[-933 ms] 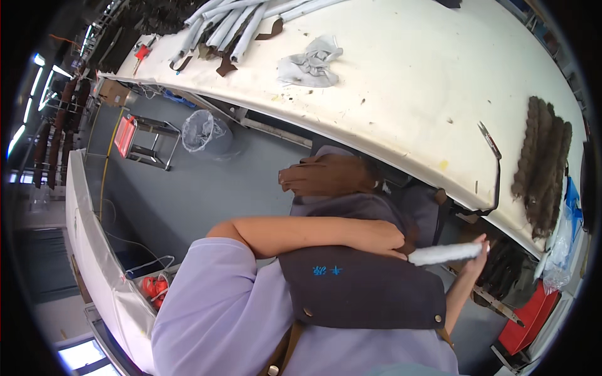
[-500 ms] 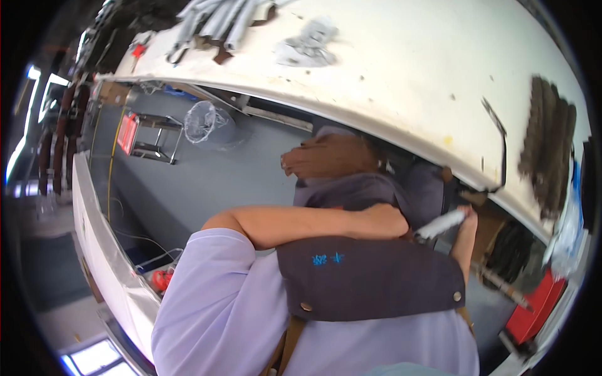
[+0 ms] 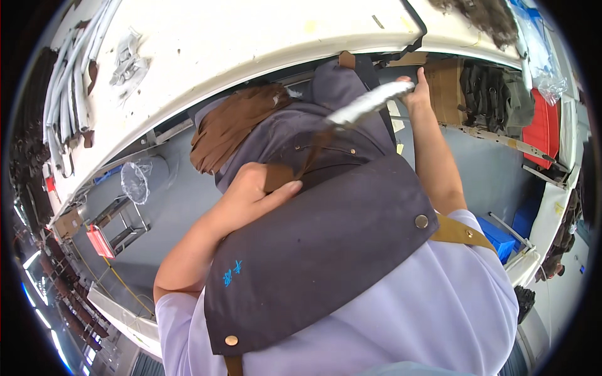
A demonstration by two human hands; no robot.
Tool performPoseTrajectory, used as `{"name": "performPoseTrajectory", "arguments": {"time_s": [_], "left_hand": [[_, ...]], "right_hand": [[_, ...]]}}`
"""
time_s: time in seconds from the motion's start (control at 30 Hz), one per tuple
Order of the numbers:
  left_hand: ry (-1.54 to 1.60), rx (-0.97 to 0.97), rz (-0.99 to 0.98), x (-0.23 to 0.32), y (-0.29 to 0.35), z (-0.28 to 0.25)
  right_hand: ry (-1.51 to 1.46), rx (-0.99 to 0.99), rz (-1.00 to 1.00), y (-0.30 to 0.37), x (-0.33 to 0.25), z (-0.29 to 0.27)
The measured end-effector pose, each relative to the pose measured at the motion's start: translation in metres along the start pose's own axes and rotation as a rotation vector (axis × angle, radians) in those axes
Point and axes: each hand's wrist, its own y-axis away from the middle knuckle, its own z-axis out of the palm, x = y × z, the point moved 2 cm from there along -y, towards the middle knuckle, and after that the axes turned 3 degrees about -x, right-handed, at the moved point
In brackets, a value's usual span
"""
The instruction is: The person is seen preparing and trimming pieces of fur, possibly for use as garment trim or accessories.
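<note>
White and fuzzy, the strip [image 3: 370, 103] slants across above the lap, its lower left end meeting a flat brown band [image 3: 316, 153] that runs down to the left hand [image 3: 254, 191]. That arm is bent at the elbow, its forearm slanting up and inward, the hand back uppermost. Its fingers curl over the band, which is gripped against the thumb; the thumb points right along the edge of the dark apron flap [image 3: 313, 250]. The right arm reaches forward, nearly straight, and the right hand [image 3: 415, 95] grasps the strip's upper end, one digit sticking up; the exact hold of the other fingers cannot be told.

Thin, soft brown pieces [image 3: 232, 125] lie heaped in folds on the lap. Beyond, on the smooth, pale table [image 3: 251, 37], are slender whitish tubes [image 3: 72, 88], a crumpled grey cloth [image 3: 128, 59], a narrow black strap [image 3: 419, 28] and shaggy brown fur [image 3: 486, 19].
</note>
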Motion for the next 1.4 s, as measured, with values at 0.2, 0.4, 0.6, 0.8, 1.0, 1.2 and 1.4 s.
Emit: {"name": "performPoseTrajectory", "arguments": {"time_s": [0.2,0.4,0.6,0.8,1.0,1.2,1.4], "left_hand": [[-0.177,-0.040,0.260,0.000,-0.037,0.023],[-0.099,-0.006,0.306,0.000,-0.040,0.026],[-0.071,0.061,0.327,-0.028,-0.014,0.027],[0.193,0.142,-0.108,0.005,0.045,-0.006],[0.327,0.331,0.016,-0.004,0.108,-0.014],[1.123,0.514,0.112,-0.019,0.098,-0.020],[1.191,0.332,0.416,0.029,-0.001,-0.013]], "right_hand": [[0.056,-0.080,0.061,0.032,0.040,0.005],[0.054,-0.221,0.103,-0.005,0.002,-0.022],[0.279,0.397,-0.075,-0.033,0.033,-0.020],[0.303,0.415,-0.084,-0.059,0.031,-0.019],[0.403,0.470,-0.147,-0.056,0.028,-0.015],[0.315,0.284,-0.117,-0.037,0.021,-0.007],[0.083,-0.018,-0.012,0.043,0.028,0.033]]}}
